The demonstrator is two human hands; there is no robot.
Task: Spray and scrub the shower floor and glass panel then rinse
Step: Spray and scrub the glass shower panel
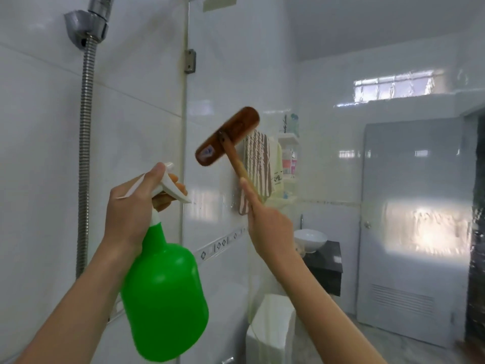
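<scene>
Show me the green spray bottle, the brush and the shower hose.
green spray bottle (168, 298), head view, on its body
brush (236, 126), head view, on its brown back
shower hose (84, 153), head view, mid-length

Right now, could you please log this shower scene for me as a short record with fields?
left hand: grips the green spray bottle at its white trigger head
right hand: grips the scrub brush by its wooden handle
brush head: brown, tilted, raised at the glass panel; contact unclear
nozzle: points right, toward the panel
shower hose: hangs on the tiled wall, left
beyond glass: striped towel, white basin, door
</scene>
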